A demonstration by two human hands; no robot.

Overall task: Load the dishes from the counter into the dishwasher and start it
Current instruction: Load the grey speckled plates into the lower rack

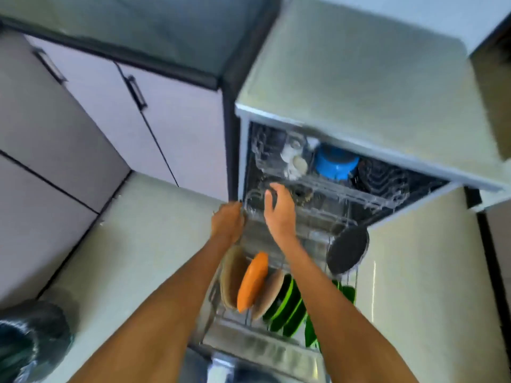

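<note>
The dishwasher (359, 87) stands open, and the frame is blurred. Its upper rack (345, 192) is partly out and holds a blue bowl (336, 163) and white pieces (294, 158). My left hand (228, 221) is closed on that rack's front left corner. My right hand (278, 208) rests on the rack's front edge, fingers spread, holding nothing. Below my arms, the pulled-out lower rack (262, 344) carries a beige plate (231, 275), an orange plate (253, 281), a brown plate (272, 291), several green plates (287, 305) and a dark pan (347, 250), all on edge.
Pale cabinet doors with dark handles (137, 91) run along the left under a dark countertop (143, 29). A dark round bin (27, 341) sits on the light floor at the lower left. The open dishwasher door (249, 369) lies under the lower rack.
</note>
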